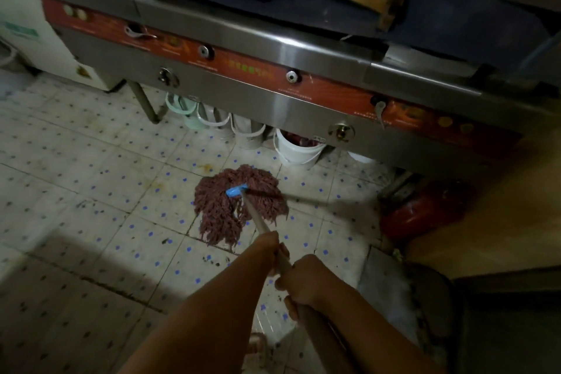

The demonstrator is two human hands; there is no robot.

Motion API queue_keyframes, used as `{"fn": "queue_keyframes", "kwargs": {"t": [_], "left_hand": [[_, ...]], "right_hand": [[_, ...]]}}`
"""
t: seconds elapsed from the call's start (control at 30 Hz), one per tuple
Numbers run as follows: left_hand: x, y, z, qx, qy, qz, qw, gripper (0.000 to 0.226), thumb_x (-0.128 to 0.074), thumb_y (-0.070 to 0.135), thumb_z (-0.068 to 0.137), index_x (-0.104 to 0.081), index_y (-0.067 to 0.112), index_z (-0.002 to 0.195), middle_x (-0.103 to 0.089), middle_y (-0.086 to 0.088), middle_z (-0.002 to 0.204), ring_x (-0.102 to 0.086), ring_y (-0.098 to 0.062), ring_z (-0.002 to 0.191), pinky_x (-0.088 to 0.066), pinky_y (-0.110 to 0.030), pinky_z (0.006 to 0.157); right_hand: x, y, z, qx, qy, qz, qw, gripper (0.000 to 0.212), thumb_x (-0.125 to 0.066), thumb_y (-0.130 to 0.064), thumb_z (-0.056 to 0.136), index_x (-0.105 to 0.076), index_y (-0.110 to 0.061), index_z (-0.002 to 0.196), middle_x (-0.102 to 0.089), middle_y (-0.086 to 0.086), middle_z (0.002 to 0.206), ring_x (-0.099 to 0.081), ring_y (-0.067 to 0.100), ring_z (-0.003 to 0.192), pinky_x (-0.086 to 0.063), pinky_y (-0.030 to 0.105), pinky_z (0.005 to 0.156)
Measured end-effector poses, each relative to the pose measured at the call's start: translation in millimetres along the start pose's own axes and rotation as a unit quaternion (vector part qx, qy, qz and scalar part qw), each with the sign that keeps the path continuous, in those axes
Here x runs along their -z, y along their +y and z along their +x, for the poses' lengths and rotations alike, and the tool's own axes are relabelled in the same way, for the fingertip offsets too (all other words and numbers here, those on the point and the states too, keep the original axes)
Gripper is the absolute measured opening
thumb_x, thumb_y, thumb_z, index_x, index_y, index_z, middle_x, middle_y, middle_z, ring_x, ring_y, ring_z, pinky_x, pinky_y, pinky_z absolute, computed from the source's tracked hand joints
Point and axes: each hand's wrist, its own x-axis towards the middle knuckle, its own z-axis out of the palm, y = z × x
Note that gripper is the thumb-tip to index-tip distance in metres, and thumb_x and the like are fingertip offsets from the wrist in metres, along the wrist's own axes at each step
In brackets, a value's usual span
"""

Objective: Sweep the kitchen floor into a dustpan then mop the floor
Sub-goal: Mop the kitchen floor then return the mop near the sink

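both hands round mop handle

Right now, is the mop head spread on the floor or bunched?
Spread: the mop head strands fan flat across the floor tiles around its blue clamp.

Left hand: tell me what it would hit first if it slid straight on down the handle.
The left hand grips the mop handle and points down it; it would probably first meet the reddish mop head spread on the tiled floor.
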Motion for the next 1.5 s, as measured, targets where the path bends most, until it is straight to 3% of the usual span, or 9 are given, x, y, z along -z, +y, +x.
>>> {"fn": "queue_keyframes", "kwargs": {"t": [0.1, 0.27, 0.37, 0.5, 0.7, 0.97, 1.2, 1.4, 1.5], "left_hand": [[-2, 21, 7, -0.002, 0.010, -0.026, 1.000, 0.020, -0.039, 0.026, 0.102, -0.042, 0.006, 0.102, -0.041, -0.005, 0.054, -0.036, -0.013, 0.048, -0.032, -0.024, 0.046], [-24, 41, 15, 0.021, 0.002, -0.052, 0.998, 0.039, -0.046, 0.027, 0.100, -0.042, 0.003, 0.070, -0.041, -0.004, 0.040, -0.037, -0.014, 0.048, -0.032, -0.025, 0.048], [-42, 59, 15, 0.017, 0.001, -0.079, 0.997, 0.033, -0.045, 0.024, 0.100, -0.040, 0.004, 0.073, -0.038, -0.004, 0.056, -0.036, -0.012, 0.049, -0.032, -0.025, 0.046], [-47, 86, 16, 0.003, 0.018, -0.064, 0.998, 0.039, -0.039, 0.022, 0.102, -0.036, 0.004, 0.068, -0.039, -0.003, 0.030, -0.034, -0.016, 0.050, -0.029, -0.025, 0.050], [-32, 130, 30, -0.026, 0.037, -0.119, 0.992, 0.037, -0.040, 0.018, 0.102, -0.035, 0.004, 0.068, -0.038, -0.003, 0.033, -0.032, -0.014, 0.050, -0.030, -0.025, 0.051], [14, 208, 68, -0.054, 0.049, -0.151, 0.986, 0.037, -0.037, 0.021, 0.103, -0.036, 0.007, 0.069, -0.035, -0.001, 0.024, -0.032, -0.017, 0.048, -0.029, -0.026, 0.048], [89, 317, 129, -0.069, 0.092, -0.199, 0.973, 0.030, -0.040, 0.022, 0.102, -0.039, 0.002, 0.080, -0.038, -0.007, 0.049, -0.034, -0.016, 0.047, -0.031, -0.027, 0.047], [136, 398, 171, -0.088, 0.112, -0.196, 0.970, 0.032, -0.038, 0.025, 0.102, -0.037, 0.008, 0.075, -0.039, -0.004, 0.056, -0.034, -0.012, 0.049, -0.031, -0.025, 0.047], [150, 416, 183, -0.081, 0.120, -0.167, 0.975, 0.026, -0.038, 0.027, 0.102, -0.041, 0.004, 0.091, -0.041, -0.004, 0.052, -0.035, -0.012, 0.049, -0.033, -0.024, 0.045]], "right_hand": [[4, -20, 13, -0.006, -0.022, -0.011, 1.000, 0.030, -0.060, -0.004, 0.086, -0.053, 0.003, 0.115, -0.058, 0.013, 0.078, -0.054, 0.016, 0.050, -0.046, 0.023, 0.043], [46, -51, 7, -0.013, -0.039, -0.066, 0.997, 0.005, -0.057, -0.003, 0.090, -0.053, -0.002, 0.092, -0.050, 0.006, 0.063, -0.046, 0.006, 0.038, -0.027, 0.007, 0.028], [69, -72, 7, 0.003, -0.053, -0.101, 0.994, 0.015, -0.056, -0.004, 0.090, -0.059, 0.001, 0.104, -0.051, 0.004, 0.064, -0.047, 0.006, 0.039, -0.028, 0.006, 0.028], [79, -102, 21, 0.006, -0.073, -0.121, 0.990, 0.026, -0.053, -0.001, 0.091, -0.052, 0.001, 0.117, -0.052, 0.008, 0.069, -0.050, 0.011, 0.047, -0.036, 0.011, 0.032], [70, -145, 55, 0.005, -0.077, -0.162, 0.984, 0.022, -0.052, -0.007, 0.091, -0.055, -0.006, 0.112, -0.058, 0.008, 0.078, -0.053, 0.013, 0.047, -0.040, 0.014, 0.034], [33, -220, 117, 0.025, -0.090, -0.225, 0.970, 0.028, -0.057, -0.017, 0.079, -0.058, -0.012, 0.107, -0.060, 0.006, 0.080, -0.058, 0.022, 0.068, -0.049, 0.031, 0.065], [-21, -325, 186, 0.051, -0.110, -0.212, 0.970, 0.024, -0.055, -0.007, 0.087, -0.055, -0.005, 0.111, -0.054, 0.008, 0.059, -0.049, 0.014, 0.035, -0.042, 0.018, 0.040], [-60, -403, 233, 0.062, -0.118, -0.157, 0.979, 0.018, -0.055, -0.009, 0.090, -0.059, -0.004, 0.107, -0.054, 0.006, 0.061, -0.048, 0.014, 0.040, -0.038, 0.013, 0.034], [-75, -414, 253, 0.042, -0.118, -0.122, 0.985, 0.026, -0.057, -0.015, 0.090, -0.058, -0.003, 0.113, -0.056, 0.007, 0.064, -0.051, 0.015, 0.041, -0.038, 0.013, 0.034]]}}
